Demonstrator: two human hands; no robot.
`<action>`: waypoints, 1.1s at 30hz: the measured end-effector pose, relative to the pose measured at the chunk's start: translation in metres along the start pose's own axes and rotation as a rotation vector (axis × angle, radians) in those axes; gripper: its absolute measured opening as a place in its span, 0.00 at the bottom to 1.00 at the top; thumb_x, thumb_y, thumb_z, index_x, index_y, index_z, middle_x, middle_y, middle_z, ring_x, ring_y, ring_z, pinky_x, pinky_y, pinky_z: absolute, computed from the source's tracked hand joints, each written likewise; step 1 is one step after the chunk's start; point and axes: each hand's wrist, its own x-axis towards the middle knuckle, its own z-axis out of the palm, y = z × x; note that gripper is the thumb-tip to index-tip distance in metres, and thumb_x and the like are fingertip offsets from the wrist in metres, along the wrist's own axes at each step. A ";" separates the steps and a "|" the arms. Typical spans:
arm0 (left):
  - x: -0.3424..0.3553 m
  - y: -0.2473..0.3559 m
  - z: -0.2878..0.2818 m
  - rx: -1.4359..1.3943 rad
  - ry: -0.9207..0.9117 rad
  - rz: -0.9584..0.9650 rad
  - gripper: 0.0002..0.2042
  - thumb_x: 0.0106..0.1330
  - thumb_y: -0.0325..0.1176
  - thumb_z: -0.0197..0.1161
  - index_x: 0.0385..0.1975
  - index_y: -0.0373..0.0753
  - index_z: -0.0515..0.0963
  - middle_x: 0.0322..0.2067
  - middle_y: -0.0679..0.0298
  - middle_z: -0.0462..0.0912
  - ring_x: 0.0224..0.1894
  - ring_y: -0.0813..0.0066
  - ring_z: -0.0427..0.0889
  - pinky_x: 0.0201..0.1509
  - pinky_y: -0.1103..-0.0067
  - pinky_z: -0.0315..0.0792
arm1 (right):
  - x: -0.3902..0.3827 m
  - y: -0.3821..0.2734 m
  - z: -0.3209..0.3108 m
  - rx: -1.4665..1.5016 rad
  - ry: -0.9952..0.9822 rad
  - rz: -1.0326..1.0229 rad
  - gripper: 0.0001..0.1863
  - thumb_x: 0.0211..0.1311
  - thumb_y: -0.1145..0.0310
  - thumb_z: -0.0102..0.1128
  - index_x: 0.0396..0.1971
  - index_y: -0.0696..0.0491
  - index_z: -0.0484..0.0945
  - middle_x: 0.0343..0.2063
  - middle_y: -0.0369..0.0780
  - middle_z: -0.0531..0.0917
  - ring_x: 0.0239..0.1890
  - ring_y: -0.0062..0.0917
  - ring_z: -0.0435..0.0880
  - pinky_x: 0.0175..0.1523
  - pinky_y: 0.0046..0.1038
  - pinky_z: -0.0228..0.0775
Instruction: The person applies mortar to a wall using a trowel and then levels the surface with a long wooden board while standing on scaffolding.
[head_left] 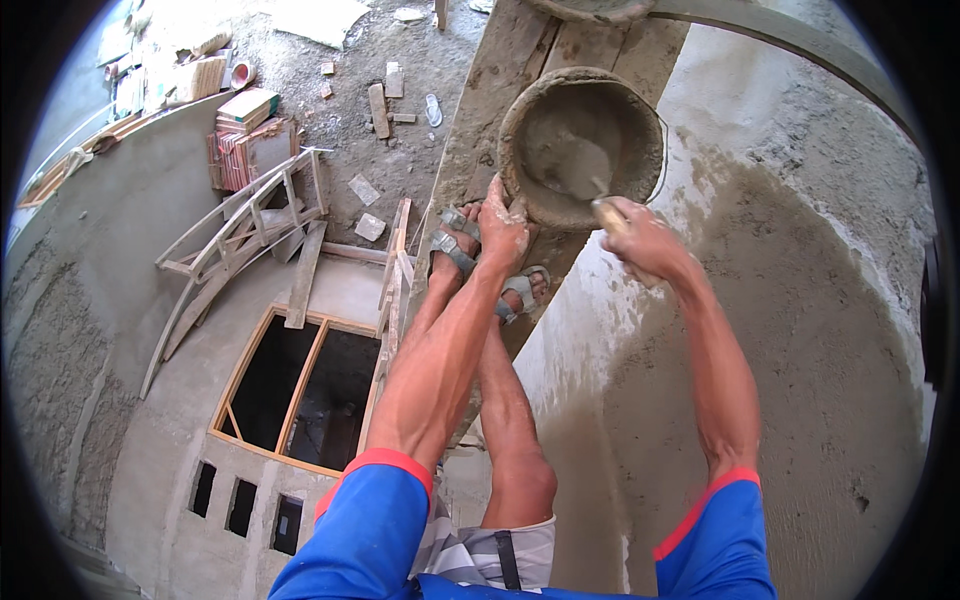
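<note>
A: Nearest?
B: Right hand [645, 243], fingers wrapped round a wooden-handled tool [610, 217], far end blurred over the bucket [512, 140]. Left hand [503, 232] at the rim; can't tell whether its fingers grip.
A: Bucket's spot?
B: On the planks [490, 85], grey mortar [570, 150] inside.
A: Farther?
B: Wooden framework [240, 225] below left, reddish stack [240, 160] beyond.

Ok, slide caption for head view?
Right hand holds wooden-handled tool in bucket of grey mix; left hand at rim.
</note>
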 end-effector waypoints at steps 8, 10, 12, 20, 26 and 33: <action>0.009 -0.014 0.020 0.220 -0.024 0.098 0.26 0.62 0.21 0.56 0.62 0.29 0.59 0.48 0.52 0.75 0.43 0.64 0.80 0.30 0.76 0.83 | 0.065 0.026 0.033 -0.771 0.422 -0.165 0.12 0.53 0.72 0.51 0.39 0.56 0.72 0.32 0.49 0.83 0.35 0.38 0.85 0.38 0.39 0.77; 0.020 -0.031 -0.006 0.146 -0.025 0.174 0.26 0.62 0.21 0.56 0.61 0.28 0.59 0.51 0.51 0.74 0.44 0.63 0.80 0.31 0.75 0.84 | 0.055 -0.020 0.047 -0.746 0.391 -0.221 0.10 0.52 0.72 0.52 0.36 0.56 0.73 0.32 0.47 0.83 0.35 0.38 0.85 0.39 0.37 0.78; 0.015 -0.035 -0.002 0.218 0.022 0.077 0.27 0.62 0.20 0.56 0.62 0.28 0.58 0.52 0.50 0.72 0.45 0.62 0.80 0.31 0.74 0.84 | 0.035 -0.016 0.053 -0.741 0.350 -0.219 0.08 0.52 0.72 0.53 0.32 0.56 0.74 0.31 0.45 0.84 0.35 0.37 0.85 0.40 0.36 0.78; 0.005 -0.008 0.003 0.407 0.067 0.162 0.29 0.60 0.20 0.58 0.62 0.25 0.58 0.52 0.47 0.75 0.51 0.64 0.77 0.50 0.75 0.74 | -0.044 -0.028 -0.033 -0.911 0.201 -0.171 0.12 0.64 0.72 0.38 0.37 0.62 0.72 0.31 0.50 0.83 0.33 0.46 0.82 0.41 0.43 0.75; 0.014 -0.020 0.013 0.170 0.029 0.136 0.27 0.62 0.19 0.56 0.62 0.27 0.59 0.49 0.51 0.76 0.47 0.65 0.79 0.41 0.75 0.79 | 0.030 0.003 -0.048 -0.990 0.321 -0.160 0.10 0.54 0.74 0.48 0.34 0.62 0.76 0.29 0.49 0.82 0.34 0.44 0.83 0.40 0.41 0.76; 0.011 -0.019 0.005 0.137 -0.053 0.155 0.25 0.64 0.20 0.54 0.62 0.32 0.59 0.47 0.53 0.76 0.42 0.66 0.81 0.29 0.77 0.83 | 0.043 -0.024 0.014 -0.605 -0.085 0.016 0.17 0.53 0.72 0.47 0.40 0.64 0.76 0.36 0.55 0.81 0.41 0.44 0.81 0.42 0.40 0.74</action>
